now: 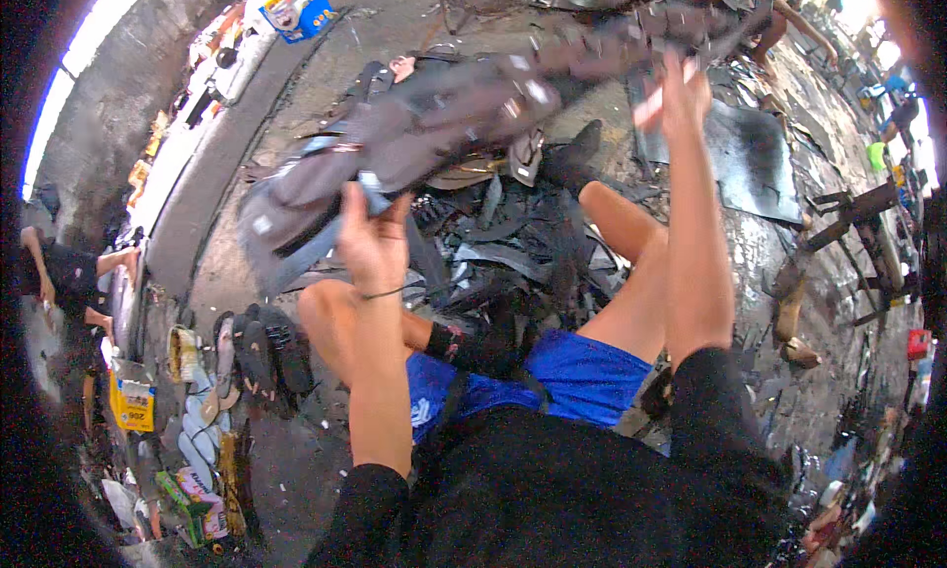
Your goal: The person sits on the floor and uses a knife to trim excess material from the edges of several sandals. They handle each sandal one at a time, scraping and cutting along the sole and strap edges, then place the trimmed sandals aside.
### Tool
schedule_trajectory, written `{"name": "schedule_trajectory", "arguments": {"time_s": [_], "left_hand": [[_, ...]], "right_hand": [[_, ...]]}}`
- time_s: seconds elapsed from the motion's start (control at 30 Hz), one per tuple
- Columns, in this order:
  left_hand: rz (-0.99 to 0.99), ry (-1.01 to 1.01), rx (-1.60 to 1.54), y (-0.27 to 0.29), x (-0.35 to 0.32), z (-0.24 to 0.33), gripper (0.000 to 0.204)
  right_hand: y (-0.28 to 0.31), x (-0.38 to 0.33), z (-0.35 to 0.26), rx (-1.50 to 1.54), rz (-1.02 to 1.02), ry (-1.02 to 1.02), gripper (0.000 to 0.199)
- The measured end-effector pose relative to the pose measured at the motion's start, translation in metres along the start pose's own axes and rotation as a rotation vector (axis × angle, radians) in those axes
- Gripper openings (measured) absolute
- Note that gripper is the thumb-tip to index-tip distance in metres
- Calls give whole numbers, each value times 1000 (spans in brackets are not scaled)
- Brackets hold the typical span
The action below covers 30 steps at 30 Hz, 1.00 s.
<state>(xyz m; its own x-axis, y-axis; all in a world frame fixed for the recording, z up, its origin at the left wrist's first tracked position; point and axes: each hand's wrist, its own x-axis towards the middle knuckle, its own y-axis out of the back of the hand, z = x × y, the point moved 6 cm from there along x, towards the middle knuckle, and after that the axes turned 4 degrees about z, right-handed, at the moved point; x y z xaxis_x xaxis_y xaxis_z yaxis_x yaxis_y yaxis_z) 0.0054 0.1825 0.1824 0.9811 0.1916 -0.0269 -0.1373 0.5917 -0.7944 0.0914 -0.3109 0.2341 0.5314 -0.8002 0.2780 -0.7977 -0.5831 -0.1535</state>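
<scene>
A long, dark grey bundle of overlapping sole-like pieces (434,124) stretches across the space above my lap, smeared by motion, so its exact kind is unclear. My left hand (373,241) is closed at its lower left part, beside a small pale blue piece (373,191). Farther up and to the right, my right hand (685,100) grips near the other end; its fingers are blurred. A pinkish-white piece (649,110) shows next to that hand. Below the bundle, black rubber-like scraps (503,257) lie heaped between my bent legs.
Dark sandals (261,351) stand in a row at left, near a yellow packet (132,400). A blue and yellow package (296,14) lies at the far left. At right are a dark flat sheet (755,164) and a wooden stand (858,233). Other people sit at left (74,277) and far right (779,31).
</scene>
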Motion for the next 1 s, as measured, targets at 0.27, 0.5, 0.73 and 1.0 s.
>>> {"name": "schedule_trajectory", "arguments": {"time_s": [0.27,0.5,0.73,1.0], "left_hand": [[284,394,155,123,10,-187,33],[232,420,200,102,5,-200,38],[53,98,471,3,6,-140,12],[470,110,438,113,74,-33,34]], "right_hand": [[146,-270,77,-227,-271,-698,18],[108,-333,77,61,-325,-891,46],[96,-319,70,56,-332,-790,39],[84,-340,69,39,-520,-818,34]]}}
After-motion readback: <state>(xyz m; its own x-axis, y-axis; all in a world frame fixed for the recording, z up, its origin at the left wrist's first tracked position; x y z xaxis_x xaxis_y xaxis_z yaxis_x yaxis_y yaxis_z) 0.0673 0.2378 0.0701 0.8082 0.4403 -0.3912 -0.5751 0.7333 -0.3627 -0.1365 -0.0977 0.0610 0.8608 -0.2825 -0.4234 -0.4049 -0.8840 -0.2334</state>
